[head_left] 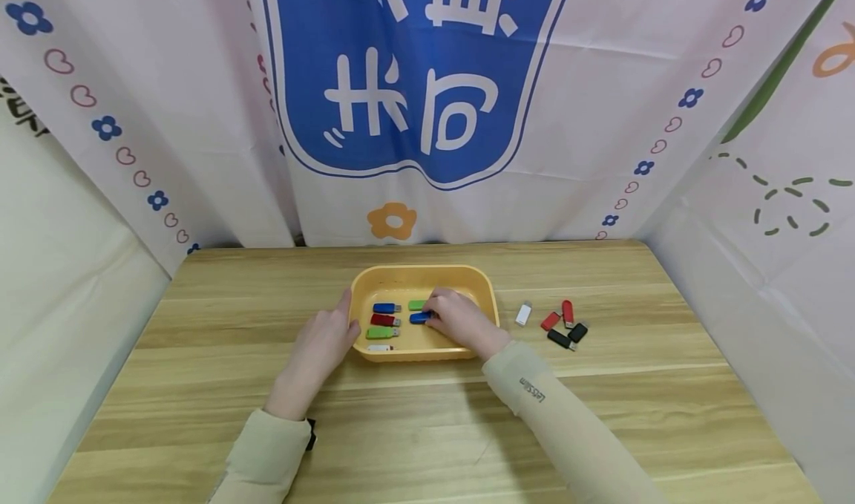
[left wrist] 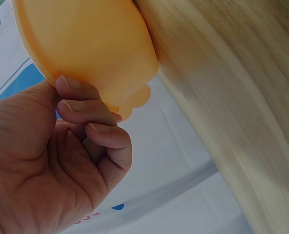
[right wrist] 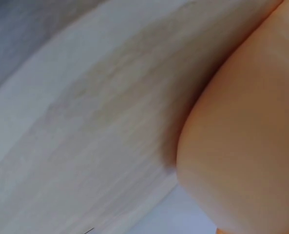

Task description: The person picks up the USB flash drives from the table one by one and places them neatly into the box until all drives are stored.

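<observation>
A yellow plastic tray (head_left: 421, 269) sits on the table. My left hand (head_left: 322, 341) grips its left rim, with the fingers bent against the outer wall (left wrist: 110, 53) in the left wrist view. Inside the tray, my right hand (head_left: 461, 320) pinches a blue USB stick (head_left: 418, 318) at its right end. Just behind that lies a green USB stick (head_left: 417, 305), partly covered by the hand. A column at the tray's left holds a blue stick (head_left: 384, 308), a dark red one (head_left: 384, 320), a green one (head_left: 381, 333) and a white one (head_left: 380, 347).
Right of the tray lie a white USB stick (head_left: 523, 313), two red ones, the upright one (head_left: 568, 312) and a tilted one (head_left: 551, 321), and two black ones (head_left: 559, 338). Patterned cloth (head_left: 568, 155) hangs behind the wooden table (head_left: 414, 430).
</observation>
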### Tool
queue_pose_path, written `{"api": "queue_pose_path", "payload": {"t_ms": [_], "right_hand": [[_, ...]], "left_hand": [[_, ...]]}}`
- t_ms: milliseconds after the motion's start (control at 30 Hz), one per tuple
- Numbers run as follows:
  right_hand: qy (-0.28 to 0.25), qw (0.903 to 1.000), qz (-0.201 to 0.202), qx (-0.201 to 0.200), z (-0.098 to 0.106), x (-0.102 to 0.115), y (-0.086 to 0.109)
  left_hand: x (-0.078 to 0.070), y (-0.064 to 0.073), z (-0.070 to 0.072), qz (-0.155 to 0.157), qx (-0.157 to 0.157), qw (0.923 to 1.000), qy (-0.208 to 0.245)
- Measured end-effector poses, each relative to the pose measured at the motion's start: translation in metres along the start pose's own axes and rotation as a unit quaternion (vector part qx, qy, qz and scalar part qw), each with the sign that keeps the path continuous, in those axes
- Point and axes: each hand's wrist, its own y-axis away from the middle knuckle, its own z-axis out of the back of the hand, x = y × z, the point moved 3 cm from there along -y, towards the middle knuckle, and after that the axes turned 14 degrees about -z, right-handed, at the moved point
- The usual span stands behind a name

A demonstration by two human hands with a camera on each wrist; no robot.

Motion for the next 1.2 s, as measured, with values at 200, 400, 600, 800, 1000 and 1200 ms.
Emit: {"api": "queue_pose_path", "payload": {"t_ms": [200, 400, 600, 800, 1000, 1200], "right_hand": [[0.004, 1.0, -0.001, 0.002, 0.0004, 0.0009, 0.0001], [0.006, 1.0, 0.0, 0.003, 0.0, 0.001, -0.0002], [0.003, 1.0, 0.001, 0.003, -0.0003, 0.0005, -0.0002], [0.006, 1.0, -0.002, 0.007, -0.0003, 0.0003, -0.0005], [0.005, 1.0, 0.001, 0.005, -0.0007, -0.0003, -0.0008], [-0.003, 1.0, 0.002, 0.0, -0.0001, -0.0006, -0.0001]], "left_hand": [[-0.0007, 0.0006, 0.0001, 0.005, 0.005, 1.0, 0.0], [-0.0009, 0.001, 0.0003, 0.009, 0.01, 0.9999, 0.002], [-0.0015, 0.0013, 0.0012, 0.005, 0.005, 1.0, 0.005], [-0.0018, 0.0021, 0.0011, -0.002, 0.001, 1.0, 0.001], [-0.002, 0.0013, 0.0012, 0.001, 0.0, 1.0, 0.001], [-0.0006, 0.0006, -0.0002, 0.006, 0.006, 1.0, 0.002]]}}
